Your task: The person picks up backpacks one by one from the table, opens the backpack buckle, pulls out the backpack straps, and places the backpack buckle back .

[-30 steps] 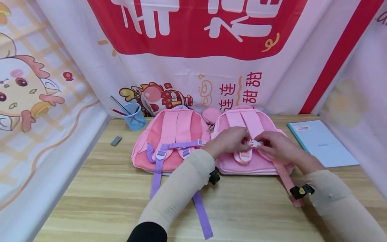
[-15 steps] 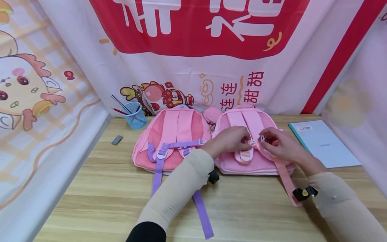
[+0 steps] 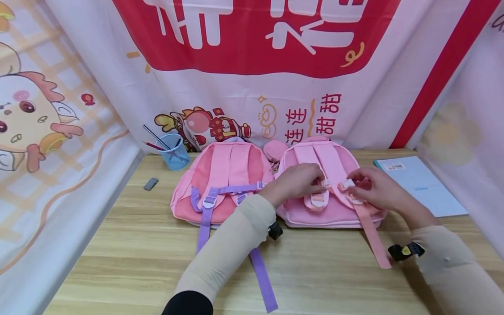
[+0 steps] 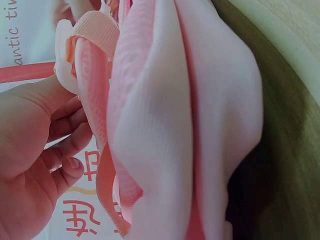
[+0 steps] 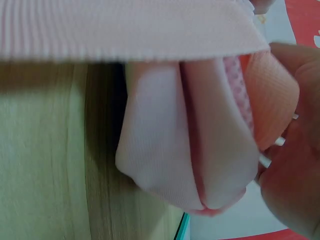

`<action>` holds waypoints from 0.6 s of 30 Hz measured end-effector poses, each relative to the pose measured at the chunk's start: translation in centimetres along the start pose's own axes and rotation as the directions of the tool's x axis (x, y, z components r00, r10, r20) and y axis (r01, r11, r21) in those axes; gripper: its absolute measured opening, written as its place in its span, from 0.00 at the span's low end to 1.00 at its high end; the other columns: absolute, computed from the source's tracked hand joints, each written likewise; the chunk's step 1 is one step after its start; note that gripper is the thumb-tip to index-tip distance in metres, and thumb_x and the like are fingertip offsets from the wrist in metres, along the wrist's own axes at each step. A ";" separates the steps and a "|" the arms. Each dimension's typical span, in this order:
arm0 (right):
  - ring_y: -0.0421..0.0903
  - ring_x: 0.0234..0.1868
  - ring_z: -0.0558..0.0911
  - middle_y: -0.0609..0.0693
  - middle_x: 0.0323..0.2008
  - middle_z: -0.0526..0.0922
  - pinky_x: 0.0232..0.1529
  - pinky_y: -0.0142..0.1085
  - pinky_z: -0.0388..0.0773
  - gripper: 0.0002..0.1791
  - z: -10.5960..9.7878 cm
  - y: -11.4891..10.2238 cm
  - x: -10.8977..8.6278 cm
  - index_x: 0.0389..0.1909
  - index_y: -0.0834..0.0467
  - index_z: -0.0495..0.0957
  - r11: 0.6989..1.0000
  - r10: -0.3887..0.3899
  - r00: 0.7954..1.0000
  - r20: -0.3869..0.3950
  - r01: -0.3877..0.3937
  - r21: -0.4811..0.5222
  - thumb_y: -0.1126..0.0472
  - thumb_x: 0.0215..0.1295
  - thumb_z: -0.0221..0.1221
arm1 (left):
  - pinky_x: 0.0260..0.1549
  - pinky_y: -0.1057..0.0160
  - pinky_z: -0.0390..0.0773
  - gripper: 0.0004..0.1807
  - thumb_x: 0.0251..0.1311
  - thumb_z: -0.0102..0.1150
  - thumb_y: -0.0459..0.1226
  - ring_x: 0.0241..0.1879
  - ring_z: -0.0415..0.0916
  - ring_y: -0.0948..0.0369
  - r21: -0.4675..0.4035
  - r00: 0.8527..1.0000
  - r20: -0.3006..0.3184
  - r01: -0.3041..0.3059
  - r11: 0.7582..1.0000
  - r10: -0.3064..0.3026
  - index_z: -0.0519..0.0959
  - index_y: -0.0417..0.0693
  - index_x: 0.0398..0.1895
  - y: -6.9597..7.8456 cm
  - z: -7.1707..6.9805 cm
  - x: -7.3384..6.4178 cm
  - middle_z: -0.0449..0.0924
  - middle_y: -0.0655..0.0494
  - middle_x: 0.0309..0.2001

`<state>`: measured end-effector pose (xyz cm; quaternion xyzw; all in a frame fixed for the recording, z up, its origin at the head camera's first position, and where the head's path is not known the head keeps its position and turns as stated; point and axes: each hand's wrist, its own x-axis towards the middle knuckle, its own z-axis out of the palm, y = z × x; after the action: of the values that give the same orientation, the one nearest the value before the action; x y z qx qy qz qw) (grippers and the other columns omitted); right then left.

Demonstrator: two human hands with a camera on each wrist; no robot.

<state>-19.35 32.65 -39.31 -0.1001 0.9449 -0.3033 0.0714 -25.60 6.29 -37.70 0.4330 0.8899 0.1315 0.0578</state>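
Observation:
A pink backpack [image 3: 334, 215] lies with its shoulder straps facing up. At its left strap, my left hand [image 3: 301, 180] pinches one white buckle half [image 3: 326, 183] between thumb and fingers. My right hand [image 3: 376, 188] pinches the other white buckle half [image 3: 347, 184], on a peach strap, a short gap to the right. In the left wrist view, my thumb presses near a white strap adjuster [image 4: 64, 57] with peach webbing. The right wrist view shows peach webbing [image 5: 272, 97] beside my fingers; the buckle half is hidden there.
A second pink backpack [image 3: 229, 166] with purple straps lies close on the left, its strap ends trailing over the wooden table [image 3: 315, 271]. A blue pen cup [image 3: 176, 157] and a grey eraser-like block [image 3: 151, 183] are at the far left. Right stands a light blue notebook [image 3: 427, 188].
The two buckle halves, together one second ago, have come apart. My right hand has drawn its half to the right; the left hand has stayed nearly in place.

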 end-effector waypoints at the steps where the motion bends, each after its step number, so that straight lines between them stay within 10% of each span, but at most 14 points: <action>1: 0.58 0.58 0.76 0.62 0.60 0.80 0.57 0.55 0.83 0.29 0.0 0.0 0.0 0.66 0.61 0.79 1.000 -0.008 1.000 0.002 0.008 -0.010 0.50 0.71 0.71 | 0.43 0.68 0.75 0.10 0.76 0.66 0.50 0.40 0.75 0.65 0.007 1.000 0.000 -0.006 1.000 0.006 0.86 0.56 0.46 0.0 0.0 0.0 0.79 0.63 0.41; 18: 0.56 0.59 0.77 0.58 0.58 0.84 0.59 0.59 0.80 0.19 0.8 -2.1 0.2 0.62 0.58 0.83 0.993 -0.117 0.993 -0.013 0.117 -0.006 0.56 0.74 0.68 | 0.48 0.68 0.75 0.16 0.77 0.65 0.49 0.43 0.75 0.64 -0.005 0.998 -0.034 -0.047 0.999 0.047 0.87 0.50 0.56 -0.2 -1.1 -0.4 0.80 0.59 0.44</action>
<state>-19.09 30.48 -38.76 -0.1533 0.9387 -0.3052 0.0471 -25.78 5.67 -36.76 0.4514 0.8799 0.1426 0.0408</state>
